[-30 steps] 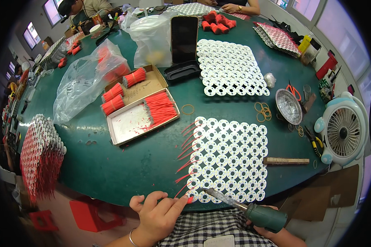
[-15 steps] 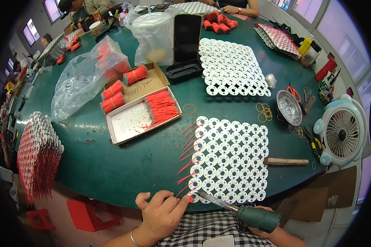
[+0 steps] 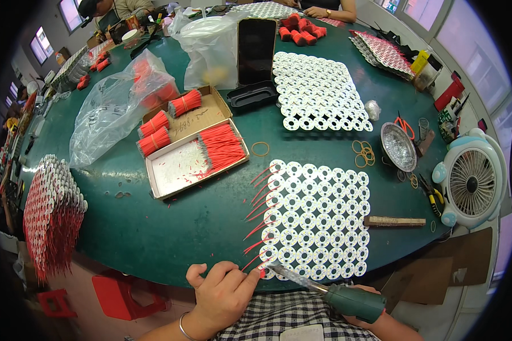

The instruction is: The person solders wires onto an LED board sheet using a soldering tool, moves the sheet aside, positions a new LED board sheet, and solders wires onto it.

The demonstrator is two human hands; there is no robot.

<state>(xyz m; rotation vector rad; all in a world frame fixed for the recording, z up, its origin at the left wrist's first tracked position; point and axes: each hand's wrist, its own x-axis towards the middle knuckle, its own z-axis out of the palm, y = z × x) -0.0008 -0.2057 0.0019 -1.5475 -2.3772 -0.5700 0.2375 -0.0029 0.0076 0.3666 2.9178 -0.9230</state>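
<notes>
A panel of round white circuit boards lies in front of me, with red wires sticking out along its left edge. At the near left corner my left hand is closed in a pinch; a bit of red wire shows at its fingertips. My right hand grips a soldering iron by its green handle, its fingers partly hidden behind it. The iron's metal tip points left, at the corner board beside my left fingertips. Whether the tip touches the board I cannot tell.
Left of the panel sits a cardboard box of red wires. A wooden stick touches the panel's right edge. Beyond are a metal bowl, a fan, a second panel and a phone. Wired boards are stacked at left.
</notes>
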